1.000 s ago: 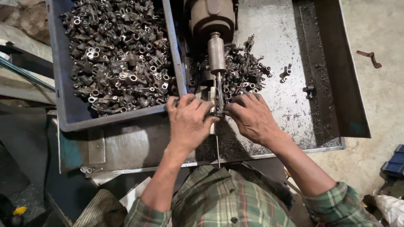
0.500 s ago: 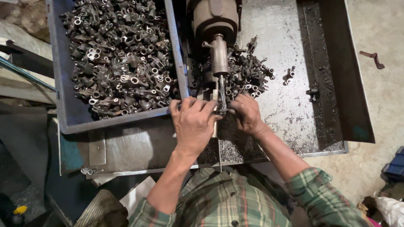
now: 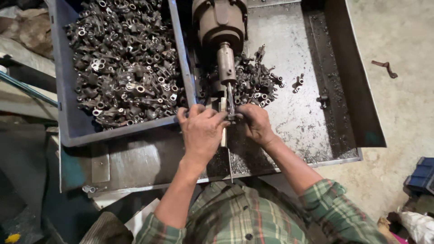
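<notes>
Under the machine's spindle (image 3: 226, 63) I see my left hand (image 3: 201, 131) and right hand (image 3: 255, 124), fingers pinching one small metal part (image 3: 235, 117) at the tool tip; the bin (image 3: 65, 113) beside holds many parts (image 3: 126, 63), a smaller pile (image 3: 257, 81) behind.

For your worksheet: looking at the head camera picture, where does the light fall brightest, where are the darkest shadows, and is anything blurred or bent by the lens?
Head view: glare is strongest on the metal tray right of the machine; the grey bin of metal parts is evenly lit; deep shadow fills the lower left corner; the left hand and right hand look sharp; the tray's edges splay outward, suggesting wide-angle distortion.
</notes>
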